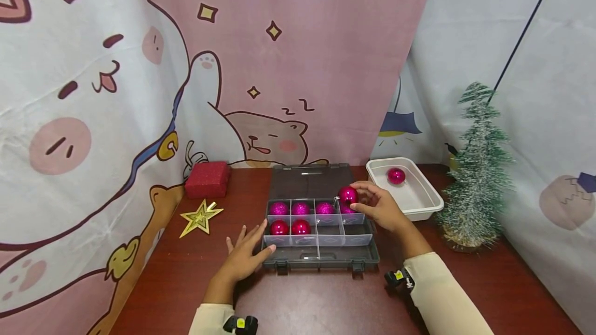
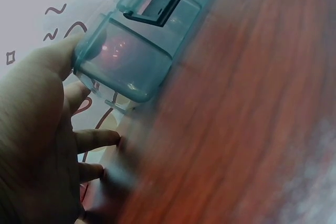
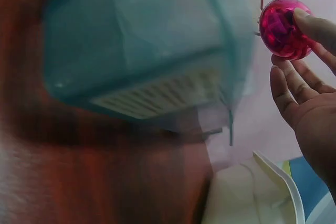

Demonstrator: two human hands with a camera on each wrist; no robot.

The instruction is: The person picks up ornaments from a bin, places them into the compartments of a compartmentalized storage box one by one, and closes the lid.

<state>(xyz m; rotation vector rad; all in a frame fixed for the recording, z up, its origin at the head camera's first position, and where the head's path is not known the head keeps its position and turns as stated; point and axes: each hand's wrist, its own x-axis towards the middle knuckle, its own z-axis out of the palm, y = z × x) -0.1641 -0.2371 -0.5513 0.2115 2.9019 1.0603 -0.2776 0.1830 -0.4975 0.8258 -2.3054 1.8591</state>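
My right hand (image 1: 379, 206) pinches a shiny magenta Christmas ball (image 1: 347, 195) over the back right of an open divided box (image 1: 321, 262). In the right wrist view this ball (image 3: 285, 29) shows a silver cap and a loop of string, with the thumb on its side. Glittery magenta balls (image 1: 300, 208) fill the box's back row; the rightmost is partly hidden behind the held ball. Two shiny balls (image 1: 290, 227) sit in the left compartments of the middle row. My left hand (image 1: 244, 255) rests against the box's left side, fingers spread, as the left wrist view also shows.
A white tray (image 1: 419, 198) with one shiny ball (image 1: 396, 176) stands right of the box. Farther right is a small frosted tree (image 1: 477, 174). At left lie a gold star (image 1: 200, 218) and a red glittery box (image 1: 207, 180). A printed curtain (image 1: 298, 66) hangs behind the table.
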